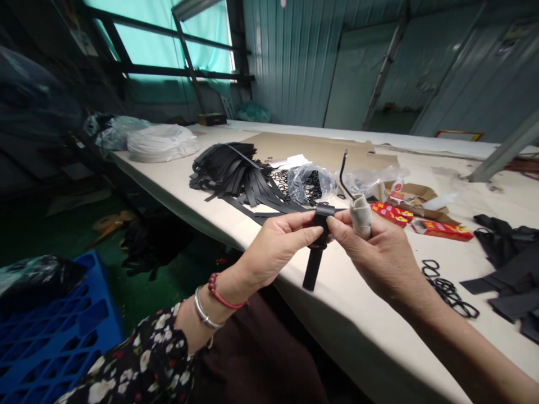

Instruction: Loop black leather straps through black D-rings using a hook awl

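Observation:
A black webbing strap (312, 269) is held up over the table's near edge, folded over at the top, its end hanging down. My left hand (280, 241) pinches the strap between thumb and fingers. My right hand (379, 252) has its thumb and fingertips on the strap's other side. In the same hand is a hook tool (361, 217) with a bent dark metal rod and a white wrapped handle, its tip pointing up. Whether a ring sits inside the fold is hidden by the fingers. Behind my hands lies a pile of black straps (229, 171).
Black metal rings (448, 292) lie right of my right hand, beside cut black strap pieces (505, 264). A clear bag (309, 182) with more rings, red boxes (442, 229) and a white coil (162, 141) are on the table. A blue pallet (54, 320) stands on the floor at left.

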`<state>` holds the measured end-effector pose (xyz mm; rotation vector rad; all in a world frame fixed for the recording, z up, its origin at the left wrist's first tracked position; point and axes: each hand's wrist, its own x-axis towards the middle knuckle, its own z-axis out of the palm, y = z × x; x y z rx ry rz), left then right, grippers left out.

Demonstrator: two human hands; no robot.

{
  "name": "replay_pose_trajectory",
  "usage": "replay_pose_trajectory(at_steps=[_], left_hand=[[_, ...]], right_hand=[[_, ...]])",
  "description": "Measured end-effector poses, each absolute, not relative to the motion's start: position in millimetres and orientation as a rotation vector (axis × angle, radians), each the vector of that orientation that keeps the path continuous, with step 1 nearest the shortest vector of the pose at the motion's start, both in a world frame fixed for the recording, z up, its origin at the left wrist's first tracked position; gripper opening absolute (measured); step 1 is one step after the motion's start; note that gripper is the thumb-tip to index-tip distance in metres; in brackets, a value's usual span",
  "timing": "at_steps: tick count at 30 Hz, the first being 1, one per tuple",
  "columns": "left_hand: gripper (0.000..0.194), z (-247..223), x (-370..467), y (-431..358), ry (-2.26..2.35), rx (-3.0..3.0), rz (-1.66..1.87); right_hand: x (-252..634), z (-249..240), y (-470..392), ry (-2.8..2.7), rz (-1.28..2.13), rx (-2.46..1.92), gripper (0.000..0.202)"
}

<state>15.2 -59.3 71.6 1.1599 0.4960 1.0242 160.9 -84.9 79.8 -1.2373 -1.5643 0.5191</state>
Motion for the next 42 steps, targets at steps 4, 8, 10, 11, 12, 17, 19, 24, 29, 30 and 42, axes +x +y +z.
replay_pose_trajectory(at_steps=[4,8,10,11,12,17,19,24,29,30,42], left_hand=[[0.027,88,5,-56,0.508,1.184,1.106],[0.028,99,-3,-57,0.486,1.227,1.16],[0.027,103,-5,-59,0.498,1.235,1.176],[0.027,105,-6,-60,0.509,1.237,1.18],[0.026,107,-6,-61,0.518,1.239,1.182],[0.022,114,-7,-65,0.529,1.247,1.161],[0.02,115,-7,-65,0.535,1.251,1.121],[0.015,113,-1,-68,0.568,1.262,1.015],[0.015,101,13,-74,0.634,1.24,0.951],[0.015,97,16,-75,0.643,1.228,0.931],[0.021,41,33,-67,0.72,1.001,0.608]], right_hand=[[149,95,-76,-1.592,0.522,-1.178,0.016],[138,105,-74,-1.599,0.528,-1.096,0.017],[135,108,-74,-1.596,0.555,-1.065,0.018],[134,108,-74,-1.588,0.571,-1.055,0.018],[133,109,-74,-1.579,0.585,-1.049,0.018],[134,108,-75,-1.544,0.65,-1.006,0.019],[135,108,-77,-1.519,0.718,-0.984,0.02],[143,105,-86,-1.497,0.784,-0.974,0.022],[152,86,-97,-1.373,0.899,-1.046,0.026],[154,80,-98,-1.339,0.929,-1.061,0.027],[169,21,-106,-1.104,1.119,-1.269,0.031]])
